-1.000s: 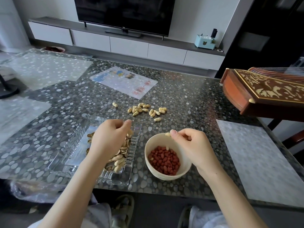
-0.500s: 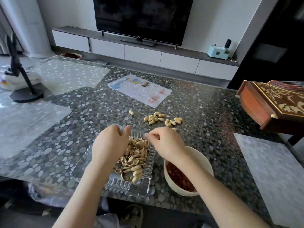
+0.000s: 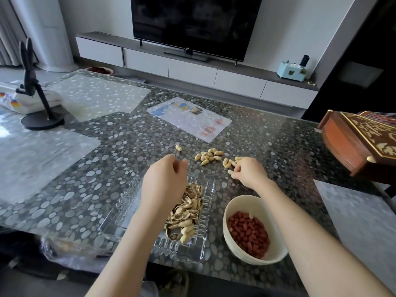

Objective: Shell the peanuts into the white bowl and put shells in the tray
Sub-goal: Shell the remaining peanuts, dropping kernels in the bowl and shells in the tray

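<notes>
A white bowl [image 3: 276, 251] near the table's front edge holds red shelled peanuts [image 3: 248, 233]. Left of it stands a clear glass tray [image 3: 194, 250] heaped with empty shells [image 3: 186, 213]. Several unshelled peanuts [image 3: 209, 156] lie scattered on the table beyond both. My right hand [image 3: 248, 171] reaches over the right end of that scatter, fingers curled down on a peanut at its fingertips. My left hand [image 3: 164, 184] hovers over the far end of the tray, fingers loosely curled; whether it holds anything is hidden.
The pebble-patterned table [image 3: 120, 146] carries a printed sheet [image 3: 190, 118] beyond the peanuts, a black stand [image 3: 40, 118] at far left, and a carved wooden instrument [image 3: 360, 142] at the right edge. Translucent mats lie at left and front right. A TV cabinet stands behind.
My right hand left the bowl, passed over the tray, then reached forward to the loose peanuts. My left hand stayed over the tray. The camera view tilted up and left.
</notes>
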